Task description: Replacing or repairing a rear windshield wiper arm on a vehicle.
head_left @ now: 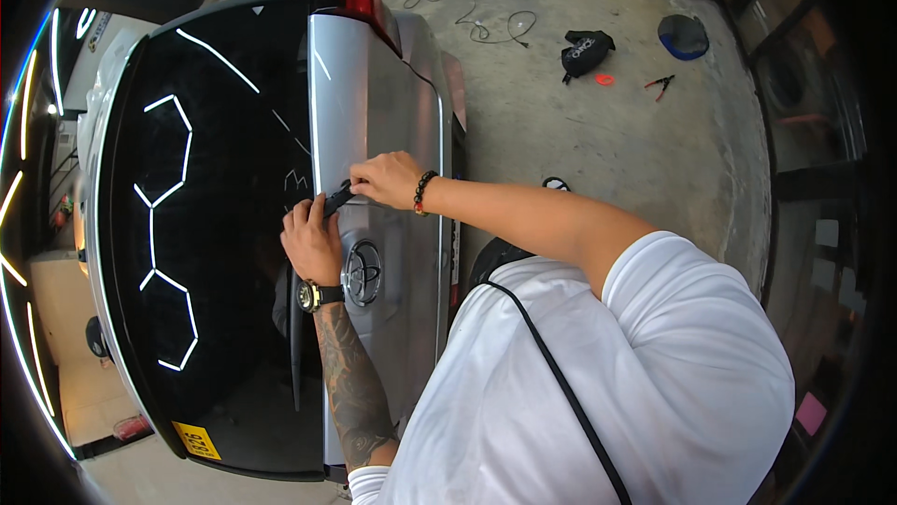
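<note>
Filling the left, the dark rear window (229,262) carries a wiper (296,365) beside the left hand (313,241), whose bent fingers hold a black part (338,199) at the glass's edge, seemingly to steady it. The right hand (388,178) pinches its other end, probably for opposing control. The raised round emblem (363,273) crowds the left wrist. Farther right, black cloth (588,56) and pliers (661,86) lie on the floor (523,122), obstructing neither hand.

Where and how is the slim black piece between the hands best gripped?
Probably by the ends of the black piece: right hand from the picture's right, left hand from below. It is narrow and slanted, one end toward each hand.
</note>
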Demonstrator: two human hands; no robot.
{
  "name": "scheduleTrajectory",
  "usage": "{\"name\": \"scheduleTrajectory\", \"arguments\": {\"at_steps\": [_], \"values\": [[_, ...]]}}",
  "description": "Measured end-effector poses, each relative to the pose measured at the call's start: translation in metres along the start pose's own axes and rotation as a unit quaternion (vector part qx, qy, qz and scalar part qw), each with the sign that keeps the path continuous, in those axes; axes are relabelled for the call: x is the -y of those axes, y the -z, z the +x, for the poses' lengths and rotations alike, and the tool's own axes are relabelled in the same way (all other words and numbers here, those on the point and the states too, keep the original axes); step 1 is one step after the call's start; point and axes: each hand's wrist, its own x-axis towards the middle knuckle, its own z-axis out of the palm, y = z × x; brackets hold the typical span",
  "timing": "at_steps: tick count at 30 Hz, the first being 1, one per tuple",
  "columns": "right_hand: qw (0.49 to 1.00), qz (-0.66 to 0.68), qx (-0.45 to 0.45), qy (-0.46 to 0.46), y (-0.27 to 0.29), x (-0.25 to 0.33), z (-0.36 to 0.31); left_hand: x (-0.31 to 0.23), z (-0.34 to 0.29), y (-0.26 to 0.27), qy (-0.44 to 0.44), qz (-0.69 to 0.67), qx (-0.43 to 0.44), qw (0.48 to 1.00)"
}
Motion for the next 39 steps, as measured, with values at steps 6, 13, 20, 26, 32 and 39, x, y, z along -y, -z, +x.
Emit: {"name": "scheduleTrajectory", "arguments": {"at_steps": [6,13,20,26,32,39], "values": [[0.953,0.238,0.116,-0.150,0.016,-0.021,-0.036,-0.035,-0.014,-0.002,-0.009,-0.033,-0.119,0.992],[0.899,0.277,0.192,-0.279,0.110,-0.188,-0.112,-0.101,-0.012,-0.062,0.354,-0.340,-0.157,0.857],[0.880,0.178,0.140,-0.418,0.243,-0.414,-0.209,-0.117,-0.001,-0.105,0.509,-0.313,-0.307,0.741],[0.815,0.047,0.177,-0.550,0.398,-0.563,-0.280,-0.141,0.025,-0.131,0.585,-0.161,-0.444,0.659],[0.742,-0.047,0.206,-0.637,0.505,-0.630,-0.265,-0.133,0.050,-0.119,0.678,0.010,-0.406,0.612],[0.791,0.002,0.143,-0.595,0.492,-0.601,-0.183,-0.144,0.071,-0.126,0.676,0.189,-0.261,0.663]]}}
